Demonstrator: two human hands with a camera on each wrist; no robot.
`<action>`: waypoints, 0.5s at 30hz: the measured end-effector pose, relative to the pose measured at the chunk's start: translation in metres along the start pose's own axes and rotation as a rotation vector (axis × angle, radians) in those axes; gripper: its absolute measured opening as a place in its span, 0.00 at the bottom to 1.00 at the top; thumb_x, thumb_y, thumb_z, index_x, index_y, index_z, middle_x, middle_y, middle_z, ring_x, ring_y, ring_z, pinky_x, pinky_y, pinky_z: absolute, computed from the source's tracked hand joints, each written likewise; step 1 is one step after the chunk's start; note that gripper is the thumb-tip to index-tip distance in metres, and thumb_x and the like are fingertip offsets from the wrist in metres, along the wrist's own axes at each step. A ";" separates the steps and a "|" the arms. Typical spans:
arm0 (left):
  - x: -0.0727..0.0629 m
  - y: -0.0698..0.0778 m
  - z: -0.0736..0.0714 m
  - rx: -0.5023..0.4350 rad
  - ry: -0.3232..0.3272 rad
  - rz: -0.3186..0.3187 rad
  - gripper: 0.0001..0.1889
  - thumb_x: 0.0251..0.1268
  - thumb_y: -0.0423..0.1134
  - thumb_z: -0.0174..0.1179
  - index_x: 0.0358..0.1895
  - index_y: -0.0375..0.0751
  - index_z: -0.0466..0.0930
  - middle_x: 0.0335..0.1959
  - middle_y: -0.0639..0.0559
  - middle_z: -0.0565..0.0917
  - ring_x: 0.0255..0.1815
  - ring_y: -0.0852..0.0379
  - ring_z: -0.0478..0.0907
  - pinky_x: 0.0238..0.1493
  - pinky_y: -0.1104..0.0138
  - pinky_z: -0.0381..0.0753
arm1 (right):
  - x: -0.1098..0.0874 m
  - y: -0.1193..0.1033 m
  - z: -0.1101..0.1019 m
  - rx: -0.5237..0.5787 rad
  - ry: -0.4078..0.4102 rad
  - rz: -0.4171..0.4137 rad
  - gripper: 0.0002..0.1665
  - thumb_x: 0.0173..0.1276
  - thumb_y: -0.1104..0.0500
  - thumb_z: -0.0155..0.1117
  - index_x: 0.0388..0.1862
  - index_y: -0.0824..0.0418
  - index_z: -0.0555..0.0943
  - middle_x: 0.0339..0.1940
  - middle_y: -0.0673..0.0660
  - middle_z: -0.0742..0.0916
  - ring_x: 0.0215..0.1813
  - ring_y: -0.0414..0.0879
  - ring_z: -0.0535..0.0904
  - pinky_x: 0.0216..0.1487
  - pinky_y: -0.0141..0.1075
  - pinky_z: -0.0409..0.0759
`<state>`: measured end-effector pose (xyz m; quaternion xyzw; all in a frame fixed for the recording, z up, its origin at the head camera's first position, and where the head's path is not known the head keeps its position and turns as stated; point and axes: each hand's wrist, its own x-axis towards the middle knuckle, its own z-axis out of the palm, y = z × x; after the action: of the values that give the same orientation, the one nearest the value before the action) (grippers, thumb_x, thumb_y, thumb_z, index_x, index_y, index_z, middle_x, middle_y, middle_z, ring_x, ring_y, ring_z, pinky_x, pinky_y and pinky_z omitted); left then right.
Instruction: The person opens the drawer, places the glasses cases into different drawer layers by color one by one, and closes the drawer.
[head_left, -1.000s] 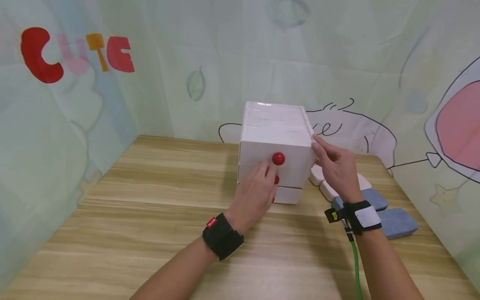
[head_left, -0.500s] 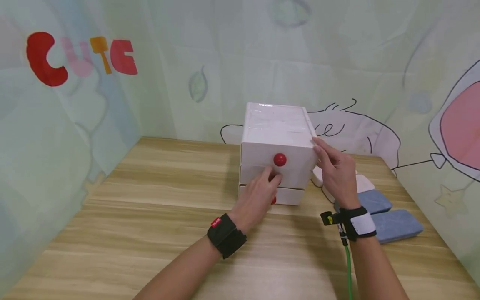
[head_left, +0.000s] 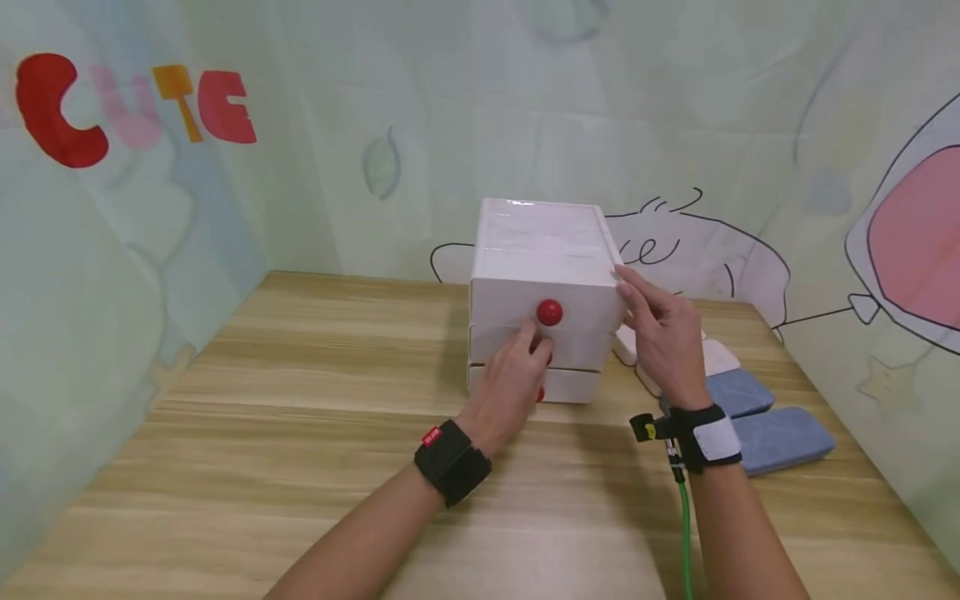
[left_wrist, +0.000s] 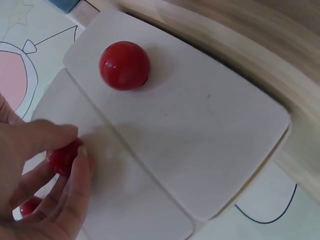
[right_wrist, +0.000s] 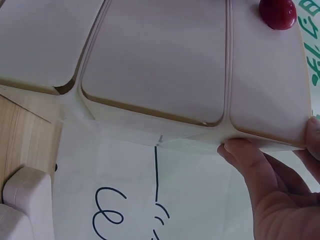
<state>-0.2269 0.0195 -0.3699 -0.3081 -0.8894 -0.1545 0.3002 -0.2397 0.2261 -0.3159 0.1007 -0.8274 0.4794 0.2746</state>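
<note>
A small white drawer cabinet [head_left: 551, 242] stands on the wooden table, its stacked drawers each bearing a round red knob. My left hand [head_left: 510, 379] pinches the middle drawer's red knob [left_wrist: 65, 157] between thumb and fingers, partly covering it. Just above those fingers is the top drawer's red knob [head_left: 550, 312]; the bottom drawer's red knob [left_wrist: 125, 66] shows fully in the left wrist view. My right hand [head_left: 667, 337] grips the cabinet's upper right front edge, with fingers along its side in the right wrist view. All the drawers look pushed in or nearly so.
Blue blocks [head_left: 783, 439] and white blocks [head_left: 720, 357] lie to the right of the cabinet, partly behind my right forearm. A green cable [head_left: 686, 533] runs from the right wrist strap. Printed cloth walls [head_left: 322, 167] stand behind and beside the wooden table [head_left: 337, 358].
The left fingers have curled further over the middle knob, hiding more of it. My right hand keeps its place on the cabinet edge. The head view has shifted slightly.
</note>
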 end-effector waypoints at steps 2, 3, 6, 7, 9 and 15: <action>0.000 0.000 -0.001 -0.002 0.002 0.007 0.10 0.62 0.23 0.64 0.45 0.34 0.82 0.42 0.47 0.75 0.33 0.56 0.73 0.36 0.68 0.81 | 0.000 0.000 -0.001 0.001 -0.001 -0.001 0.22 0.78 0.47 0.56 0.67 0.49 0.80 0.56 0.64 0.88 0.58 0.48 0.82 0.52 0.35 0.83; 0.000 0.000 -0.002 -0.002 0.004 0.009 0.09 0.62 0.23 0.64 0.44 0.34 0.82 0.42 0.47 0.75 0.33 0.56 0.74 0.36 0.68 0.81 | 0.000 -0.001 -0.001 0.001 -0.004 -0.003 0.23 0.79 0.47 0.57 0.67 0.49 0.80 0.59 0.63 0.87 0.58 0.48 0.82 0.52 0.35 0.83; 0.001 0.000 -0.002 0.000 0.010 0.014 0.07 0.62 0.24 0.64 0.43 0.34 0.82 0.41 0.48 0.76 0.32 0.56 0.74 0.36 0.68 0.81 | 0.000 -0.002 -0.001 -0.002 -0.006 -0.008 0.22 0.79 0.47 0.57 0.67 0.50 0.80 0.60 0.62 0.87 0.57 0.49 0.83 0.52 0.34 0.83; 0.000 0.000 -0.002 0.002 0.010 0.016 0.07 0.62 0.24 0.64 0.42 0.34 0.82 0.41 0.48 0.76 0.32 0.56 0.74 0.36 0.68 0.81 | 0.000 -0.002 -0.001 -0.003 -0.004 -0.009 0.22 0.78 0.47 0.57 0.67 0.50 0.80 0.55 0.64 0.88 0.55 0.48 0.83 0.51 0.34 0.83; 0.000 0.000 -0.002 0.003 0.011 0.019 0.07 0.63 0.25 0.63 0.42 0.34 0.82 0.41 0.48 0.76 0.32 0.56 0.74 0.36 0.68 0.80 | 0.000 -0.002 -0.001 -0.007 -0.002 -0.009 0.22 0.78 0.47 0.57 0.67 0.49 0.80 0.45 0.67 0.89 0.54 0.48 0.83 0.51 0.34 0.84; 0.000 0.000 -0.002 -0.004 0.019 0.023 0.06 0.64 0.25 0.63 0.43 0.33 0.82 0.40 0.47 0.77 0.33 0.56 0.75 0.37 0.68 0.80 | -0.001 0.000 0.000 -0.008 0.010 -0.012 0.22 0.78 0.47 0.57 0.67 0.49 0.80 0.28 0.66 0.83 0.49 0.48 0.82 0.50 0.32 0.84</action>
<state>-0.2262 0.0182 -0.3683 -0.3174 -0.8826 -0.1557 0.3097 -0.2390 0.2260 -0.3162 0.1020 -0.8273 0.4750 0.2821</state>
